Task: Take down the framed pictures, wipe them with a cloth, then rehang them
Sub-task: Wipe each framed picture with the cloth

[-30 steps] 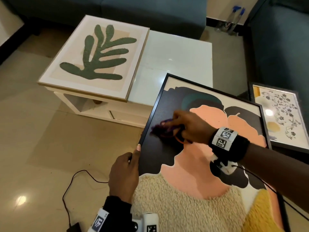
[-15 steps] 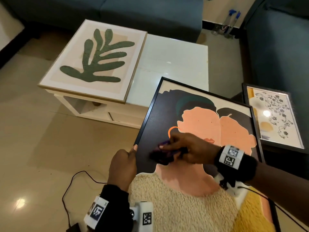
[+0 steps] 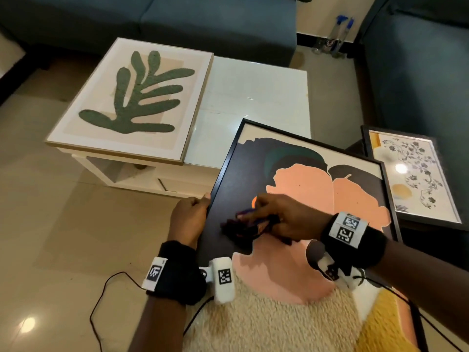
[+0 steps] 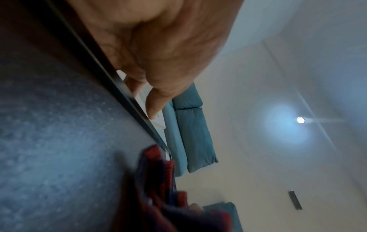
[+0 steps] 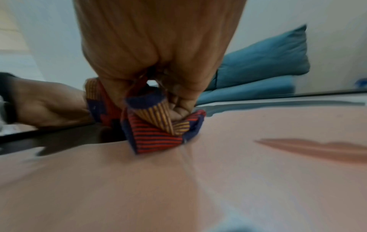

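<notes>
A large black-framed picture [image 3: 299, 184] of peach shapes on a dark ground leans tilted in front of me, its top against the white table. My left hand [image 3: 189, 214] grips its left frame edge [image 4: 123, 87], thumb along the rim. My right hand [image 3: 276, 217] holds a bunched striped cloth [image 5: 158, 125], red, navy and orange, and presses it on the dark part of the glass near the left edge. The cloth [image 3: 243, 227] shows under the fingers in the head view.
A green-leaf picture [image 3: 132, 97] in a light wood frame lies on the white coffee table [image 3: 258, 97]. A black-framed floral picture [image 3: 411, 174] leans at the right by a blue sofa [image 3: 418, 72]. Another sofa [image 3: 152, 19] runs along the back. A black cable [image 3: 101, 301] trails on the floor.
My right hand has drawn the cloth down and toward me over the dark left part of the glass. The left hand keeps its hold on the frame edge.
</notes>
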